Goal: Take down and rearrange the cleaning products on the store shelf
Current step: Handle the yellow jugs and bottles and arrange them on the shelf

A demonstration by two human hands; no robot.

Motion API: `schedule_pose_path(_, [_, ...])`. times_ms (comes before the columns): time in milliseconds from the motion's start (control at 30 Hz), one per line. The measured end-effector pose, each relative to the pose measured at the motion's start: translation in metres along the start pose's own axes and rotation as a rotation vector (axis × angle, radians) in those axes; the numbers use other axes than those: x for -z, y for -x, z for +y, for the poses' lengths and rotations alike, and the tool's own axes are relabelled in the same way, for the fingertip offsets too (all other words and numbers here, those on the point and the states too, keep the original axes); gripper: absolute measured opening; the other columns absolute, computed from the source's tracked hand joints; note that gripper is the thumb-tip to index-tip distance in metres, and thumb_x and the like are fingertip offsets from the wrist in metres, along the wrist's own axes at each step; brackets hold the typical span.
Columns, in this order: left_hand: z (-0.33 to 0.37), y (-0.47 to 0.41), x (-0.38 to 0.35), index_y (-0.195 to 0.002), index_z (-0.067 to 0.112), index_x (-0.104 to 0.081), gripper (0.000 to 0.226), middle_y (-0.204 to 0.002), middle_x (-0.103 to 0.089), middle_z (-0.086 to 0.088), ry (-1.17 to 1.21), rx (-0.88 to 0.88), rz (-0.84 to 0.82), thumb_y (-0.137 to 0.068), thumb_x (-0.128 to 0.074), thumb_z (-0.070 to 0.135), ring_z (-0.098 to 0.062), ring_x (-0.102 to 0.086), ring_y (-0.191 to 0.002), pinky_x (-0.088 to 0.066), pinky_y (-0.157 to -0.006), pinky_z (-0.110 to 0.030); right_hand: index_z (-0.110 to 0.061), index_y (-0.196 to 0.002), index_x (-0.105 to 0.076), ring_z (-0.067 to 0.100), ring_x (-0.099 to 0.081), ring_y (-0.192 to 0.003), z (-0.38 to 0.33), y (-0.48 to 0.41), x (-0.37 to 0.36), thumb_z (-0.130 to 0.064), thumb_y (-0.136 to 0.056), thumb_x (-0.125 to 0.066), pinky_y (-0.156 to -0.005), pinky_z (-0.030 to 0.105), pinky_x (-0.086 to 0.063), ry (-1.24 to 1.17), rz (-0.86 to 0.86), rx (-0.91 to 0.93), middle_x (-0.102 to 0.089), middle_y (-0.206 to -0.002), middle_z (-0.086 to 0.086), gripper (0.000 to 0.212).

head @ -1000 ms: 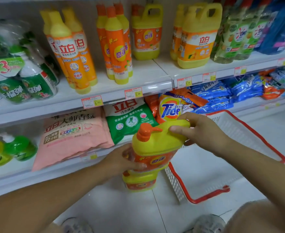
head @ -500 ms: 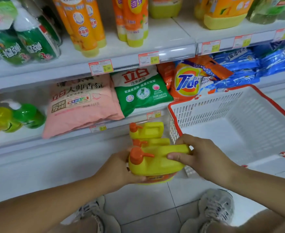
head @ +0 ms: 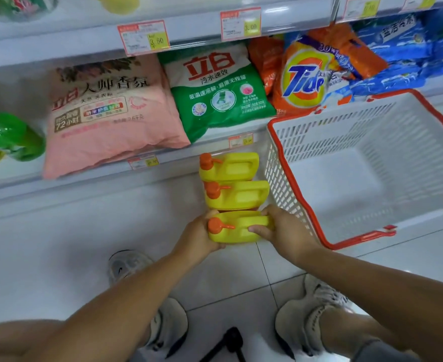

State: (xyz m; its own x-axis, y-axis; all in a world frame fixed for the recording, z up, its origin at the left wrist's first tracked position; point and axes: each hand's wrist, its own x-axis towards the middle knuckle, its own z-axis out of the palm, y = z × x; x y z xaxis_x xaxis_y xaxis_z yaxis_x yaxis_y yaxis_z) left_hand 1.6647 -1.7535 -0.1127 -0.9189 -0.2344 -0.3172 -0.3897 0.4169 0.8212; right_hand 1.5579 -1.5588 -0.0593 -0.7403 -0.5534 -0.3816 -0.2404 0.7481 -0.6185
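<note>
Yellow plastic with an orange pump cap: that is the detergent jug I am gripping between both hands, low over the white floor tiles. My left hand is cupping the cap end and my right hand is curling its fingers over the handle end, so the jug's long axis is running straight across from one palm to the other. Just beyond my knuckles, two matching jugs are standing one behind the other toward the shelf base, and mine is lining up as the nearest of the row, almost touching the middle one. I cannot tell whether its bottom is resting on the tile yet. The basket is sitting close outside my right hand, so I am judging that side tight. Open floor is lying outside my left hand and back toward my shoes.
</note>
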Motion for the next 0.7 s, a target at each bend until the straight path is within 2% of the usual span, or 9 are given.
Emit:
schedule_pose_path(67, [0.003,-0.003,0.000,-0.124,0.016,-0.062,0.066,-0.110,-0.067,0.008,-0.008,-0.011,0.012,-0.065,-0.090,0.009,-0.003,-0.062,-0.098,-0.045,-0.076,-0.005,-0.011,-0.117,-0.057,0.029,-0.061,-0.103,0.000,-0.003,-0.002,-0.042,-0.088,-0.070,-0.071,0.028,-0.035,-0.032,0.036,-0.031,-0.066,-0.112,0.013,0.045])
schedule_pose_path(167, [0.009,-0.008,0.012,-0.129,0.014,-0.059,0.072,-0.120,-0.065,0.003,-0.112,0.016,-0.083,-0.064,-0.091,0.012,-0.011,-0.060,-0.107,-0.049,-0.092,-0.023,-0.012,-0.120,-0.054,0.029,-0.060,-0.106,-0.001,-0.007,0.000,-0.040,-0.089,-0.071,-0.073,0.028,-0.037,-0.023,-0.013,-0.071,-0.065,-0.117,0.013,0.046])
schedule_pose_path(267, [0.031,-0.015,0.037,-0.127,0.012,-0.059,0.066,-0.122,-0.065,-0.003,-0.306,0.067,-0.238,-0.068,-0.088,0.020,-0.019,-0.061,-0.111,-0.047,-0.097,-0.031,-0.018,-0.127,-0.051,0.027,-0.061,-0.108,-0.007,-0.009,0.014,-0.042,-0.091,-0.067,-0.084,0.031,-0.046,0.011,-0.103,-0.112,-0.063,-0.120,0.010,0.046])
schedule_pose_path(333, [0.060,-0.019,0.060,-0.128,0.014,-0.060,0.062,-0.122,-0.066,-0.003,-0.416,0.033,-0.256,-0.072,-0.085,0.022,-0.020,-0.061,-0.112,-0.046,-0.097,-0.032,-0.022,-0.128,-0.052,0.022,-0.061,-0.107,-0.019,-0.011,0.036,-0.042,-0.092,-0.065,-0.088,0.030,-0.047,-0.041,-0.044,-0.098,-0.063,-0.119,0.007,0.043])
schedule_pose_path(400, [0.099,-0.023,0.083,-0.129,0.020,-0.061,0.057,-0.122,-0.064,-0.001,-0.504,-0.069,-0.141,-0.077,-0.082,0.029,-0.018,-0.059,-0.112,-0.046,-0.093,-0.029,-0.026,-0.122,-0.057,0.015,-0.064,-0.095,-0.035,-0.013,0.064,-0.038,-0.093,-0.064,-0.078,0.023,-0.046,-0.104,0.100,-0.031,-0.067,-0.110,0.001,0.032])
schedule_pose_path(467, [0.142,-0.028,0.103,-0.131,0.026,-0.059,0.054,-0.125,-0.061,0.003,-0.553,-0.180,0.000,-0.081,-0.077,0.038,-0.014,-0.057,-0.112,-0.045,-0.090,-0.028,-0.029,-0.112,-0.059,0.001,-0.062,-0.074,-0.050,-0.015,0.096,-0.033,-0.094,-0.063,-0.064,0.016,-0.042,-0.162,0.224,0.041,-0.071,-0.097,-0.006,0.019])
schedule_pose_path(533, [0.182,-0.041,0.119,-0.132,0.029,-0.058,0.050,-0.132,-0.057,0.006,-0.612,-0.307,0.123,-0.086,-0.071,0.042,-0.013,-0.053,-0.117,-0.044,-0.093,-0.029,-0.030,-0.110,-0.060,0.000,-0.056,-0.057,-0.061,-0.020,0.128,-0.029,-0.096,-0.061,-0.058,0.021,-0.040,-0.216,0.310,0.092,-0.070,-0.087,-0.007,0.014])
schedule_pose_path(600, [0.218,-0.061,0.133,-0.136,0.029,-0.054,0.050,-0.139,-0.053,0.006,-0.655,-0.436,0.244,-0.089,-0.067,0.041,-0.014,-0.046,-0.126,-0.040,-0.102,-0.030,-0.032,-0.108,-0.061,0.000,-0.057,-0.059,-0.073,-0.029,0.162,-0.027,-0.096,-0.061,-0.058,0.022,-0.041,-0.232,0.405,0.143,-0.069,-0.086,-0.008,0.013])
schedule_pose_path(700, [0.263,-0.100,0.155,-0.141,0.023,-0.049,0.054,-0.144,-0.047,0.002,-0.700,-0.564,0.390,-0.091,-0.065,0.039,-0.017,-0.039,-0.132,-0.033,-0.108,-0.031,-0.033,-0.105,-0.061,0.003,-0.064,-0.079,-0.090,-0.052,0.213,-0.024,-0.095,-0.063,-0.067,0.022,-0.044,-0.247,0.516,0.212,-0.069,-0.089,-0.012,0.014])
